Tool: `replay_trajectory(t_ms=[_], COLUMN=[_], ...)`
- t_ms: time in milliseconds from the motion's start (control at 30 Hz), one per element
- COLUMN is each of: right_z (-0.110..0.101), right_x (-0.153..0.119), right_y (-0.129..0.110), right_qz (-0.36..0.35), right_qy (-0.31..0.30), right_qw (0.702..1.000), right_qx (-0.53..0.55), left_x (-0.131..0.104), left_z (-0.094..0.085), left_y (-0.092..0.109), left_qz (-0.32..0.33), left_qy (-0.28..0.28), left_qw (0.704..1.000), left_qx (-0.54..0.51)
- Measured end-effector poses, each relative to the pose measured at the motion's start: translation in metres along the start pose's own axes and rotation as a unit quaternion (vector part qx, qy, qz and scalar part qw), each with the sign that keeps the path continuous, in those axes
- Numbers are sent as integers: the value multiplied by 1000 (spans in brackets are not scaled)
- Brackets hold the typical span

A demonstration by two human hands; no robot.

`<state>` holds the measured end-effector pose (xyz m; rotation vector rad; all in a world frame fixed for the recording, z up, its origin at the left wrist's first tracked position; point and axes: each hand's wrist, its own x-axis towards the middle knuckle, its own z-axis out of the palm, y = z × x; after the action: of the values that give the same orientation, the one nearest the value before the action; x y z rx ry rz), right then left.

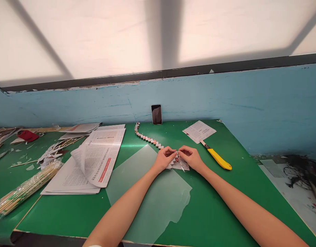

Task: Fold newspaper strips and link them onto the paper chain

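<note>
A zigzag chain of folded paper [149, 139] curves across the green table from near the wall to my hands. My left hand [166, 158] pinches the near end of this chain. Close beside it, my right hand [190, 157] has its thumb and finger pressed together on the same end, at a small folded strip. Between and below the hands lies a piece of printed newspaper [185, 166]. The fingers partly hide the folded end. A translucent sheet [150, 199] with one ragged edge lies under my left forearm.
A yellow utility knife [217, 157] lies at the right, its tip on a newspaper square [199, 131]. A phone [156, 114] leans on the blue wall. Stacked newspapers [88, 164], bagged wooden sticks [29, 187], paper scraps [51, 151] and a red item [28, 136] lie left.
</note>
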<state>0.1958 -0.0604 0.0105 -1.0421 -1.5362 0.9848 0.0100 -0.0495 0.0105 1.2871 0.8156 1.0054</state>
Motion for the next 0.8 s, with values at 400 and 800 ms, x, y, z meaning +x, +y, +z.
replay_trajectory(t_ms=[400,800], right_z=[2,4], right_x=[-4,-3], right_y=[-10,-9], right_qz=[-52,5], right_qy=[13,-10], right_qw=[997,998], right_qx=[-58,-61], left_x=[0,3], left_z=[-1,-7], left_y=[2,-2], left_qz=[-25,-25], left_qy=[11,9], left_qw=[1000,999], left_qx=[5,25])
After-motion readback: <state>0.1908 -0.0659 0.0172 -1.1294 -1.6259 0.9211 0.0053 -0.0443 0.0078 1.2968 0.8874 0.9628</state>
